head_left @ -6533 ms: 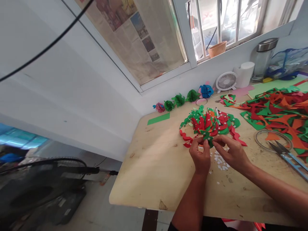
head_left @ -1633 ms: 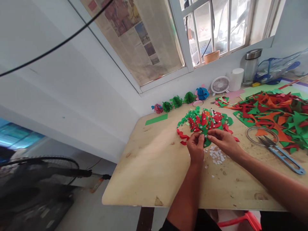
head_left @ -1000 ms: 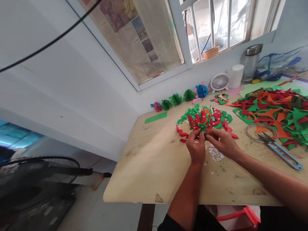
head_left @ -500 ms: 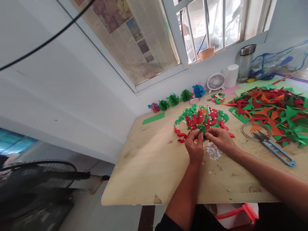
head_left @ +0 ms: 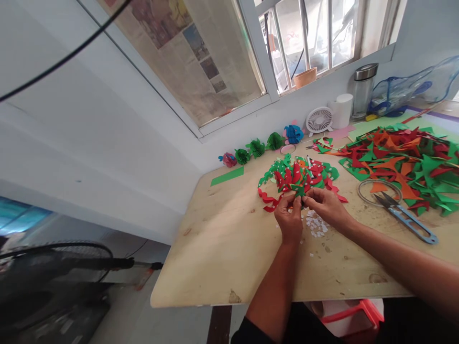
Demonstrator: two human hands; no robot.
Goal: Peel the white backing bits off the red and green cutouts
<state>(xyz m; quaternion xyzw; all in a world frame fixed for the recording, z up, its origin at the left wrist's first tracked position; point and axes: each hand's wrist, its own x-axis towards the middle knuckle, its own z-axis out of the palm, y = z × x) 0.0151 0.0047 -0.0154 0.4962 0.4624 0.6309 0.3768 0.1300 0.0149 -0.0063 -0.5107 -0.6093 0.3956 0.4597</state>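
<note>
Both hands meet over the wooden table, pinching a small green paper piece. My left hand is closed, its thumb and fingers on the piece's lower left. From the right, my right hand is closed on the same piece, its fingertips close to the left ones. Just beyond lies a heap of red and green cut paper shapes, many with small white squares on them. Small loose white squares are scattered beneath and beside my right hand. The fingers hide part of the green piece.
Blue thread snips lie by a metal ring at right, before a large pile of red, orange and green paper scraps. Along the wall stand paper flowers, a small white fan and a glass bottle. A green strip lies at left.
The whole view has shifted slightly. Both hands keep their pinch on the green paper piece, with hardly any movement of the fingers.
</note>
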